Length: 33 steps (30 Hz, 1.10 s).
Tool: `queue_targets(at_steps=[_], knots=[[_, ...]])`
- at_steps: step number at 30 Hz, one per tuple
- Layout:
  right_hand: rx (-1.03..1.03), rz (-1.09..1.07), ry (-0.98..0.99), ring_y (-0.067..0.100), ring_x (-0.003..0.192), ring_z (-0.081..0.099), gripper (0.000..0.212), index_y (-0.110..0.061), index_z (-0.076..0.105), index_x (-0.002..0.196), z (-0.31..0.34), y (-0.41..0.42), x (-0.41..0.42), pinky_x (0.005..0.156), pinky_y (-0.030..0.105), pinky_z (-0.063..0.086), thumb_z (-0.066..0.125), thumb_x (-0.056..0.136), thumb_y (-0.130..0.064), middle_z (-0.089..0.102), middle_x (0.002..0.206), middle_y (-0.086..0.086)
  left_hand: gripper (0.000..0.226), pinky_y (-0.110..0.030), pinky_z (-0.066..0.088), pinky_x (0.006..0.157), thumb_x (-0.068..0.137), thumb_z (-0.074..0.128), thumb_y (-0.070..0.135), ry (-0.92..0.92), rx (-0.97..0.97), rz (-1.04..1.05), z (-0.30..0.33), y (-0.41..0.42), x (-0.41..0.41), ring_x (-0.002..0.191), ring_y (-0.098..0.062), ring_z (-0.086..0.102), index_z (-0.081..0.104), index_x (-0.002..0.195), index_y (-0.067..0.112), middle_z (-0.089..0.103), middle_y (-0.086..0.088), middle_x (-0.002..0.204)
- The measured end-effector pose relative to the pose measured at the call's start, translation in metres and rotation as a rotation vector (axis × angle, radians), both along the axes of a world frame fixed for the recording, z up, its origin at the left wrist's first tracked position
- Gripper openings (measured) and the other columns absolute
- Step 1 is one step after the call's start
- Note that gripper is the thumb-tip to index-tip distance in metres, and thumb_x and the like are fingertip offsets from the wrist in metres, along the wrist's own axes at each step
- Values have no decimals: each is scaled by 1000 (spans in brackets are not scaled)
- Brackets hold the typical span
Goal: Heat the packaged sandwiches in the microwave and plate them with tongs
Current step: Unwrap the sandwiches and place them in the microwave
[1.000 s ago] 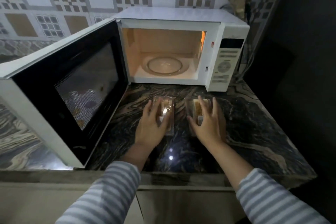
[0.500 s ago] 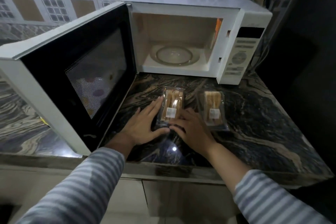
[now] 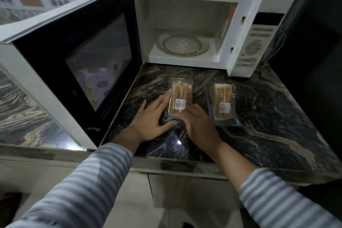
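Observation:
Two clear-packed sandwiches lie on the dark marbled counter (image 3: 268,120) in front of the open white microwave (image 3: 259,46). My left hand (image 3: 151,118) lies flat against the left side of the left sandwich package (image 3: 180,94), fingers straight, thumb along its near end. My right hand (image 3: 200,127) curls its fingers over the near right corner of that same package. The right sandwich package (image 3: 222,98) lies untouched beside it. The glass turntable (image 3: 182,44) inside the microwave is bare. No tongs or plate are in view.
The microwave door (image 3: 74,57) swings wide to the left, reaching the counter's front edge beside my left forearm. The control panel (image 3: 257,46) is on the right. A dark wall bounds the right side; patterned tiles run behind.
My right hand left the right sandwich package and came over to the left one, where both hands now meet. In the last half second the hands barely moved.

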State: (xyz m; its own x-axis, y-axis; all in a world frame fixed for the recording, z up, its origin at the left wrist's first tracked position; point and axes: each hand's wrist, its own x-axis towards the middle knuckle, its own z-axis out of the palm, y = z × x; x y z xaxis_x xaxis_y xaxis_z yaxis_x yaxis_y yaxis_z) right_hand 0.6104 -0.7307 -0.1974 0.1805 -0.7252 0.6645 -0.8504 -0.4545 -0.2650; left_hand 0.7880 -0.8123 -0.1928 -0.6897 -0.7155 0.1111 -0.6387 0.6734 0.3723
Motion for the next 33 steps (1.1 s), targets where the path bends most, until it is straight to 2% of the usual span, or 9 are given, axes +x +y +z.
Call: queue_targets(at_steps=[4,8,12,14,17,20,24,27,33], knots=[[-12,14,-3,20,85,49,23,-2,68,86,3,0,1,77,25,43,45,91,-5,65,85,12,90,-57,7,116,79,30,73,12,-3,-3,0,1,-3,146,-7,-1,-26,142,42,-9,16,158],[-92,-29,-38,26,87,54,24,-2,69,91,26,-6,-3,77,36,47,48,96,-12,63,90,13,76,-53,8,117,88,31,65,153,-132,-35,19,-6,-7,147,-7,-3,-6,149,40,-7,12,160],[-72,-281,-412,20,113,50,33,-5,55,127,44,-4,-1,99,24,39,43,97,-10,57,119,11,58,-48,8,116,94,24,55,169,-267,-53,51,-22,-14,146,-8,4,21,149,35,7,12,159],[130,-359,-559,19,121,47,38,-10,47,134,46,-3,5,104,27,37,47,96,-8,51,128,10,54,-46,11,117,97,24,52,132,-312,-53,67,-30,-18,145,-5,8,32,146,31,18,11,158],[436,-446,-478,21,132,37,52,-20,36,142,43,-16,13,109,33,30,54,94,-29,38,143,7,51,-44,15,117,99,23,50,66,-301,-51,88,-41,-23,144,-3,14,35,145,30,26,11,155],[481,-483,-455,28,132,38,70,-21,27,146,44,-38,23,108,41,35,60,88,-42,37,145,10,60,-47,24,115,95,17,58,72,-259,-73,100,-50,-25,141,-5,26,39,143,30,33,10,152],[607,-599,-381,34,132,37,89,-15,17,148,41,-60,30,104,42,38,58,82,-60,35,146,15,61,-47,29,113,93,15,59,66,-229,-58,102,-56,-25,139,-6,30,40,142,33,35,13,151],[594,-653,-318,35,128,42,84,-13,24,144,42,-66,33,100,41,40,53,83,-64,41,142,16,58,-47,30,112,94,17,58,67,-230,-51,102,-57,-26,138,-8,33,41,141,34,34,15,151],[579,-666,-318,33,126,44,68,-16,32,143,41,-72,33,97,40,41,50,90,-54,42,141,15,52,-47,22,116,97,21,55,100,-208,-58,101,-56,-25,140,-6,28,41,141,36,34,15,151]])
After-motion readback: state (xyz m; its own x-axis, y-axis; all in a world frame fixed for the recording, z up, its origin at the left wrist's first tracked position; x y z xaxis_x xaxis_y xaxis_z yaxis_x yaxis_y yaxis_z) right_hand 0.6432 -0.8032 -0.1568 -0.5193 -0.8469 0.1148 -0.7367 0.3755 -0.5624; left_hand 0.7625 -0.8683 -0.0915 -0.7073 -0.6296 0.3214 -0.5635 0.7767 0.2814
